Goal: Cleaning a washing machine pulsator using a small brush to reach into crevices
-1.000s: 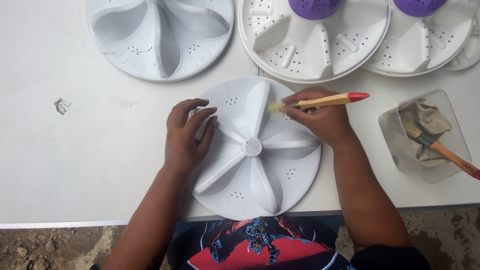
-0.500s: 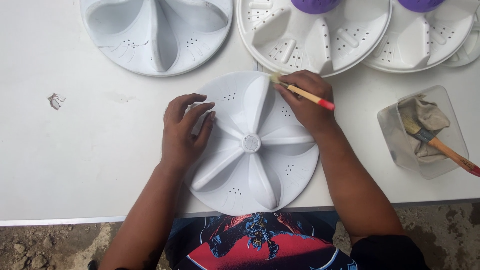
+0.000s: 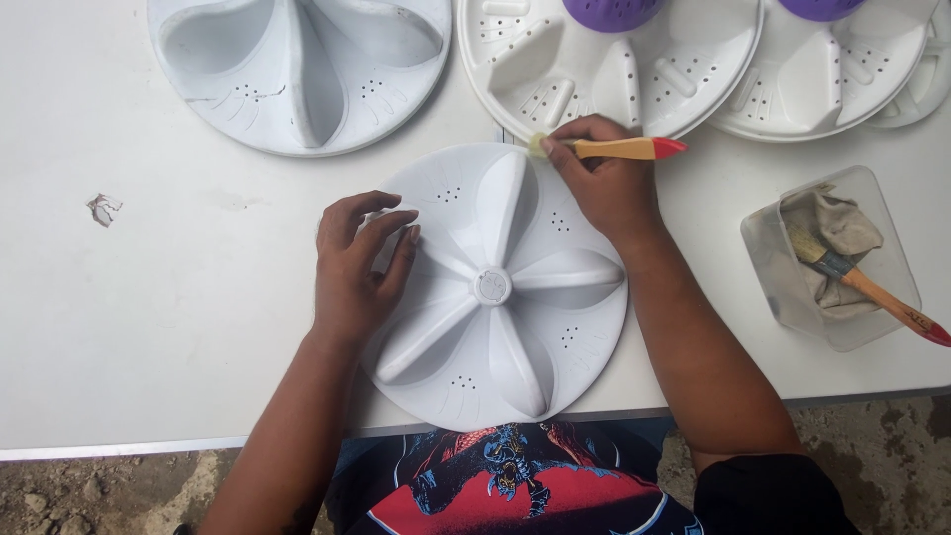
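Now left hand [image 3: 357, 267] flat, fingers spread on white pulsator disc [image 3: 495, 287], right hand [image 3: 604, 178] grip clamped on brush [image 3: 619, 149]

Looks like an outdoor repair workshop: white table [image 3: 149, 327] on dirt ground [image 3: 99, 495], several washing-machine discs [image 3: 297, 69] laid out.

Four white ribbed discs [image 3: 495, 287], two brushes [image 3: 619, 149], one clear tub [image 3: 773, 287], one rag [image 3: 842, 238].
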